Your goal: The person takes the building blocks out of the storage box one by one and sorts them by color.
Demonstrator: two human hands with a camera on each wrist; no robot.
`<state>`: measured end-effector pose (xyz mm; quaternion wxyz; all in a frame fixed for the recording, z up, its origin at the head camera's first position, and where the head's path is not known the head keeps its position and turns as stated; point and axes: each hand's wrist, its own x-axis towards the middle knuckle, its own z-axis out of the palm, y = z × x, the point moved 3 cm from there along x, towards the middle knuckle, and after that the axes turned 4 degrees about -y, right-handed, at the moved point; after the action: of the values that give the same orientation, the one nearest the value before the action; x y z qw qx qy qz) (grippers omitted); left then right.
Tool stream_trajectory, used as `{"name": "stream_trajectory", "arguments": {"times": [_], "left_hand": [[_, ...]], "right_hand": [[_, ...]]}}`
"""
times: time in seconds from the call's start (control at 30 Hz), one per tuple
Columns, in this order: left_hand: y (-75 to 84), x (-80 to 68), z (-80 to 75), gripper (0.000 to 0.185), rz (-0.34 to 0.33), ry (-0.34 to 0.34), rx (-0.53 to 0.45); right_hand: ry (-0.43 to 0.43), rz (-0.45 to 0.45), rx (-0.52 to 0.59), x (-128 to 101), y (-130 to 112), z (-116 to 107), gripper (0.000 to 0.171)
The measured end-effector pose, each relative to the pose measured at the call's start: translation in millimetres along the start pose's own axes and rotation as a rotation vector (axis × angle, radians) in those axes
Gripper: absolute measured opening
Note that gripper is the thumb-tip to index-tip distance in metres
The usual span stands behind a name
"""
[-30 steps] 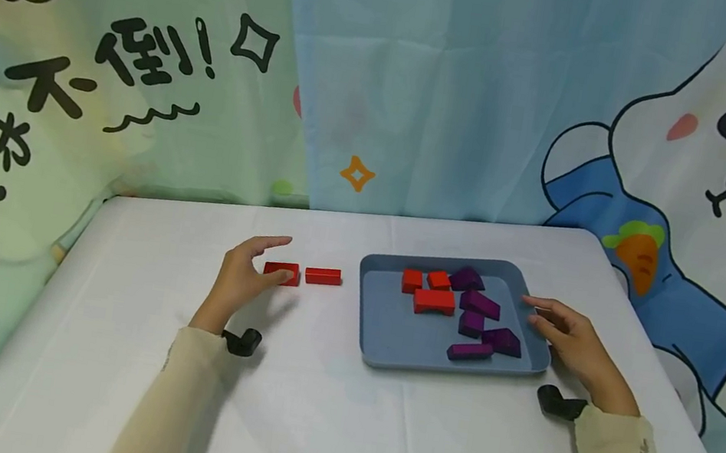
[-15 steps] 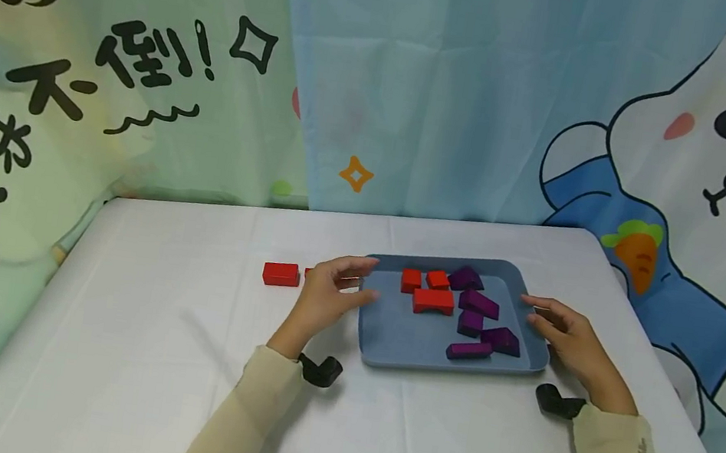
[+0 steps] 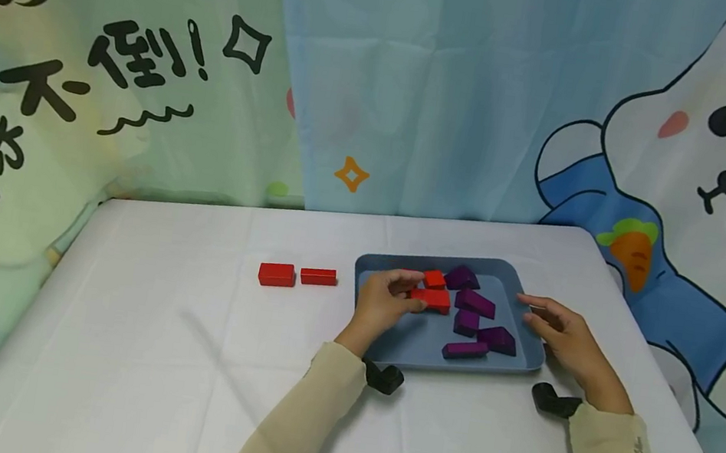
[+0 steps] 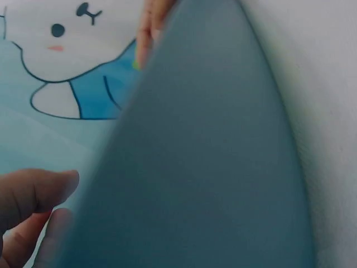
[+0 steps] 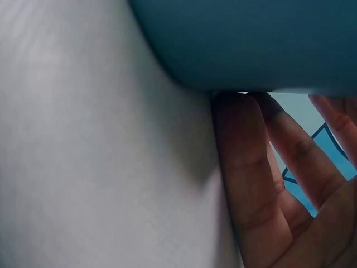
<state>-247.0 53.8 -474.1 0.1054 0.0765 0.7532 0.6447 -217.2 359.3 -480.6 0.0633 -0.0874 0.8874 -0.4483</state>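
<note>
Left hand point(image 3: 387, 301) has crossed from the worktop's red blocks into the tray point(image 3: 388, 342), seemingly pinching a red block point(image 3: 432, 299); right hand point(image 3: 563, 340) relaxed against the rim; lifting comes next.

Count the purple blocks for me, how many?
5, all in the blue tray: one at the back, one below it, one mid, one right, one front. None seem hidden.
</note>
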Motion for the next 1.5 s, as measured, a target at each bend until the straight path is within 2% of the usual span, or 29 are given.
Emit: {"name": "stream_trajectory", "arguments": {"times": [0.2, 0.33, 0.47, 0.67, 0.83, 1.03, 1.2, 1.33, 1.5], "left_hand": [[-3.9, 1.5, 0.3, 0.041, -0.039, 0.057, 0.075], [-5.3, 2.4, -0.6, 0.042, -0.055, 0.071, 0.188], [-7.6, 4.8, -0.3, 0.040, -0.070, 0.074, 0.242], [-9.1, 3.4, -1.4, 0.035, -0.084, 0.045, 0.186], [-0.5, -3.9, -11.0, 0.037, -0.018, -0.015, 0.085], [11.9, -15.7, -39.6, 0.037, 0.074, -0.090, -0.028], [14.7, -26.5, -74.0, 0.039, 0.089, -0.143, -0.054], [11.8, -32.9, -107.3, 0.041, 0.065, -0.113, -0.005], [5.0, -41.9, -155.0, 0.044, 0.046, -0.013, 0.069]], "right_hand": [[-0.009, 0.013, 0.001, 1.1, -3.8, -0.6, 0.046], [-0.015, 0.021, -0.011, 2.8, -6.1, -0.7, 0.047], [-0.014, 0.027, -0.018, 3.9, -7.0, -0.4, 0.047], [-0.009, 0.013, 0.001, 4.0, -5.9, 0.9, 0.046], [-0.026, 0.035, 0.002, 2.3, -8.3, 0.1, 0.050], [-0.044, 0.067, -0.005, 1.7, -4.7, -0.7, 0.052], [-0.049, 0.081, -0.011, 1.3, -2.0, -0.9, 0.052], [-0.051, 0.086, -0.005, 1.2, -1.8, -1.2, 0.053], [-0.052, 0.084, -0.008, 1.4, -2.9, -0.5, 0.052]]}}
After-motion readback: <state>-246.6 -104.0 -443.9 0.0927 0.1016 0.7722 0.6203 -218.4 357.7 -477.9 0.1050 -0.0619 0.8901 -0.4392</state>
